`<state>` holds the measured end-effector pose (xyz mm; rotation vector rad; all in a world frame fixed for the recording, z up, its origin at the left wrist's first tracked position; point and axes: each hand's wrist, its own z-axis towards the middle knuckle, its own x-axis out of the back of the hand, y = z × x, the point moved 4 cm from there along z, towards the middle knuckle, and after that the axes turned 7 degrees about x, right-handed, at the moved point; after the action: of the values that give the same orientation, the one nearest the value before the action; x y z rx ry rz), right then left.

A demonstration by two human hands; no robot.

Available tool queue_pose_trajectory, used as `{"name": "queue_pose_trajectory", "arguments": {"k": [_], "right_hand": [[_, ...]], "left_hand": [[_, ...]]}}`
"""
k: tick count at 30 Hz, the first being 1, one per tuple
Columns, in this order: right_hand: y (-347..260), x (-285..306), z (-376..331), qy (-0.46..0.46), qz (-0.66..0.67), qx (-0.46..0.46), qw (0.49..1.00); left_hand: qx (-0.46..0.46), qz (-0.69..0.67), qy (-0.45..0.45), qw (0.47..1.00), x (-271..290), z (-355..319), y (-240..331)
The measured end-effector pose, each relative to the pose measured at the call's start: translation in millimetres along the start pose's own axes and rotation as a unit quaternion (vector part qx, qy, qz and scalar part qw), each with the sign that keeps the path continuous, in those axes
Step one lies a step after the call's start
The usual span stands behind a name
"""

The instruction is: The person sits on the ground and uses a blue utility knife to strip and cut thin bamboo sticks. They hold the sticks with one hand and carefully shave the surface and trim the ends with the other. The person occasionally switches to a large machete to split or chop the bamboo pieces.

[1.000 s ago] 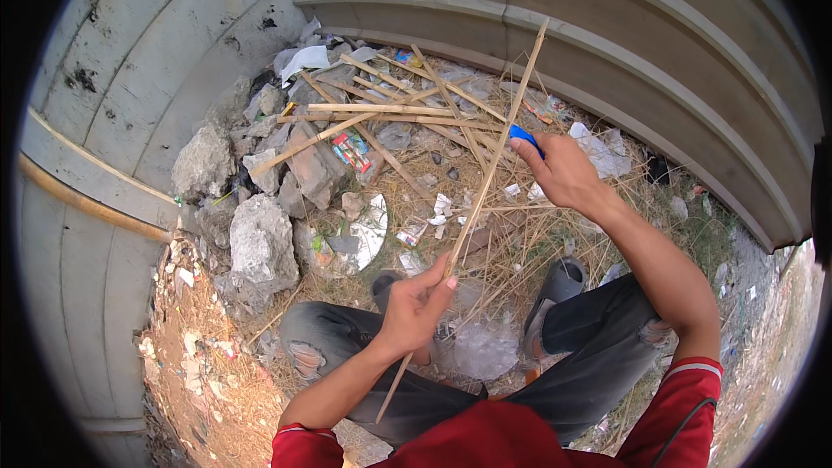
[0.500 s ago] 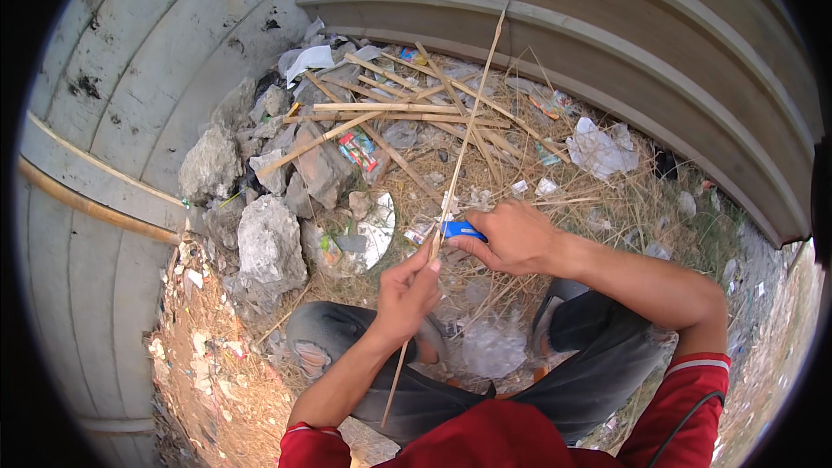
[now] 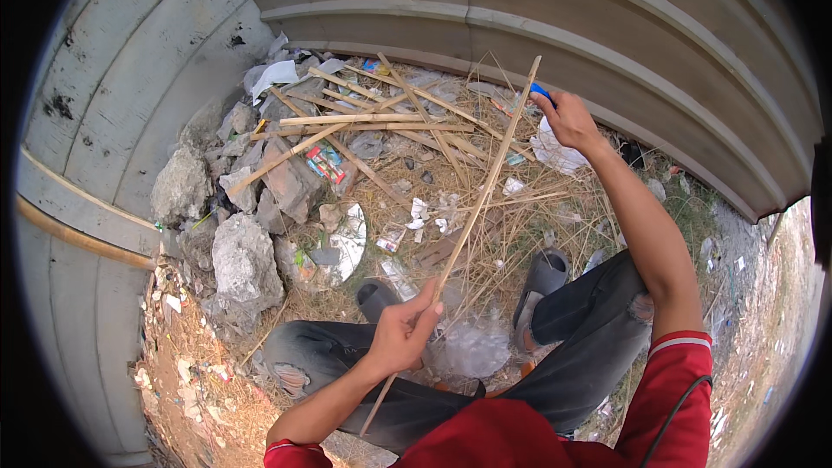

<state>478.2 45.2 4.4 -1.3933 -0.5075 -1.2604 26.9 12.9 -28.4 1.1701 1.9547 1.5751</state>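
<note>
A long, thin bamboo strip (image 3: 493, 175) slants across the middle, its far end up and to the right, its near end above my trouser leg. My left hand (image 3: 404, 333) pinches it in its lower part, thumb and fingers closed around it. Up by the strip's far end, my right hand (image 3: 568, 125) is closed on a blue-handled cutter (image 3: 541, 92). The cutter sits just right of the strip; its blade is not visible, and I cannot tell whether it touches.
Several bamboo strips (image 3: 373, 119) lie crisscrossed on dry grass ahead. Rough grey rocks (image 3: 247, 260) are piled at the left. A corrugated metal wall (image 3: 598, 43) closes the far side, a panel wall (image 3: 113, 104) the left. Litter and a clear plastic bag (image 3: 475, 350) lie about.
My right hand with the cutter has moved far up and away along the strip, from beside my left hand to near its far end. The strip now leans further right.
</note>
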Motion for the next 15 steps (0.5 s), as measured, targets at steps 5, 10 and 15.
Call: {"name": "queue_pose_trajectory", "arguments": {"k": [5, 10, 15], "right_hand": [[15, -5, -7, 0.072, -0.022, 0.008, 0.997], [21, -10, -7, 0.082, -0.035, 0.014, 0.996], [-5, 0, -10, 0.148, 0.003, 0.052, 0.988]], "left_hand": [[-0.033, 0.007, 0.005, 0.999, -5, -3, 0], [-0.039, -0.004, -0.006, 0.999, 2, -5, -16], [0.037, -0.279, -0.128, 0.951, 7, -11, -19]]}}
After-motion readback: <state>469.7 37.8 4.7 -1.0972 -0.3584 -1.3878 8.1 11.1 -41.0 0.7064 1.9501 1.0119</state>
